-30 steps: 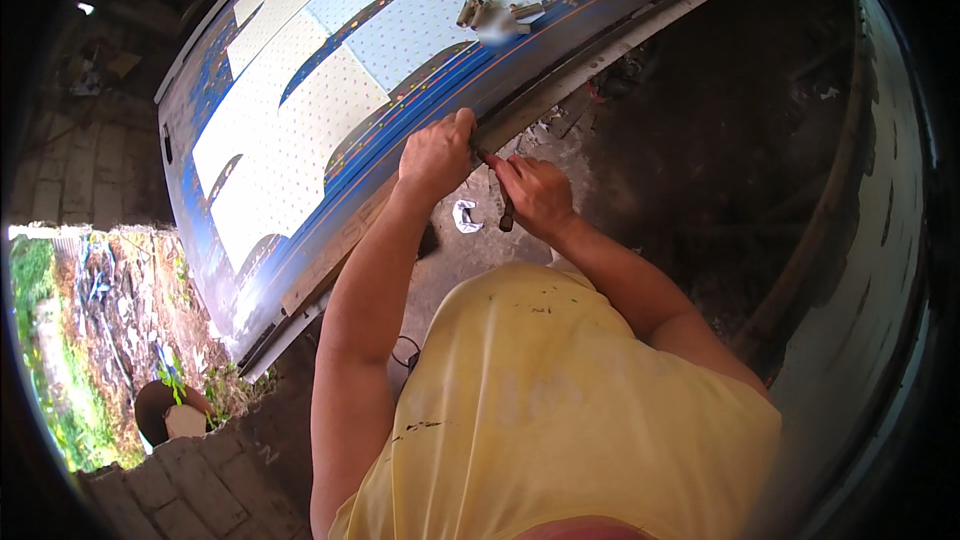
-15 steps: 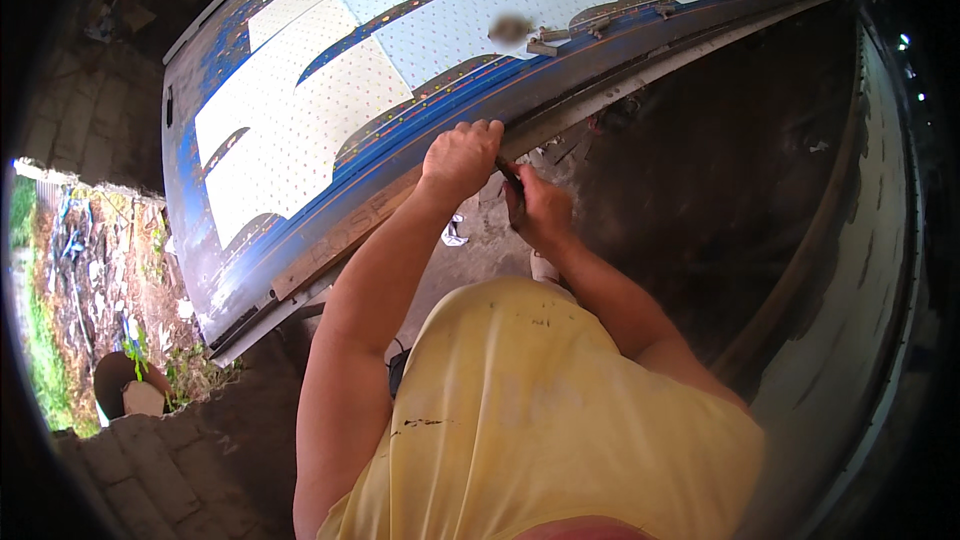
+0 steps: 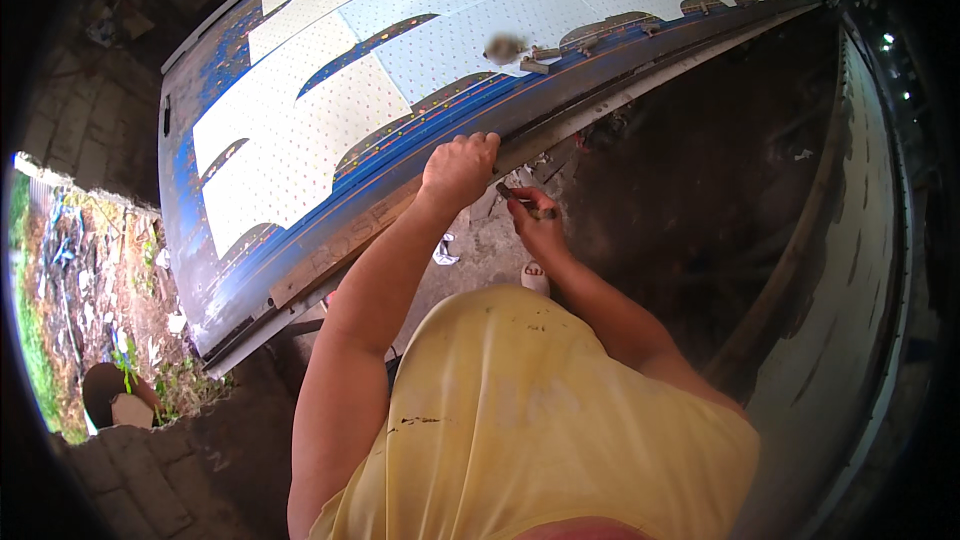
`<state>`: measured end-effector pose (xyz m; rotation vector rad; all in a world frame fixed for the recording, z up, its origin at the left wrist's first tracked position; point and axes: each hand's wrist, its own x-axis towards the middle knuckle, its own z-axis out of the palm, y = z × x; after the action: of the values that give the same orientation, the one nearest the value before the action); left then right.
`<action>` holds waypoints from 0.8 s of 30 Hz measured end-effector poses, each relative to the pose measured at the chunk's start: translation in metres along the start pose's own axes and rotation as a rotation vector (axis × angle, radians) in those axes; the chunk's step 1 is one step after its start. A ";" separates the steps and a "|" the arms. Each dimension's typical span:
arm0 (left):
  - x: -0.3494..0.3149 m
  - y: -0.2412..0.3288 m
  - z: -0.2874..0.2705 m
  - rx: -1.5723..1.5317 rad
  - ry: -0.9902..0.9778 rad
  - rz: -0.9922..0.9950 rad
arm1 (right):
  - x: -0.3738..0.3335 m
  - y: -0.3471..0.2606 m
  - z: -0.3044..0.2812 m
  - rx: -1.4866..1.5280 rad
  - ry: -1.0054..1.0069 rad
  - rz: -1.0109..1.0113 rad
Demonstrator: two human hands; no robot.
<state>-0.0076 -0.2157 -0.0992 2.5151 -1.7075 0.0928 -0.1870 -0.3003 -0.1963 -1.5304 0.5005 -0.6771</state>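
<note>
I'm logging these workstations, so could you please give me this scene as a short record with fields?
Left hand: curled at the near edge of the long table; anything inside it is hidden
Right hand: holding a slim dark tool, to the right of the left hand
On the table: pale dotted sheets; small blocks
Floor: white scrap; light shoe
Clothing: yellow shirt with dark marks

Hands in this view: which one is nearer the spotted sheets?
The left hand, at the near edge of the table; the right hand is farther off, holding a dark tool.
</note>
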 end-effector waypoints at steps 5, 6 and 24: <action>-0.003 -0.001 0.005 -0.011 0.053 0.005 | 0.005 -0.025 -0.014 -0.766 -0.071 -0.402; -0.002 -0.001 0.005 -0.013 0.074 0.007 | 0.006 -0.030 -0.015 -0.816 -0.089 -0.392; 0.000 0.000 0.002 -0.062 0.026 -0.014 | 0.023 -0.029 -0.014 -0.997 -0.102 -0.620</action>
<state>-0.0075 -0.2155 -0.1012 2.4701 -1.6561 0.0700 -0.1826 -0.3234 -0.1645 -2.7089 0.2741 -0.8633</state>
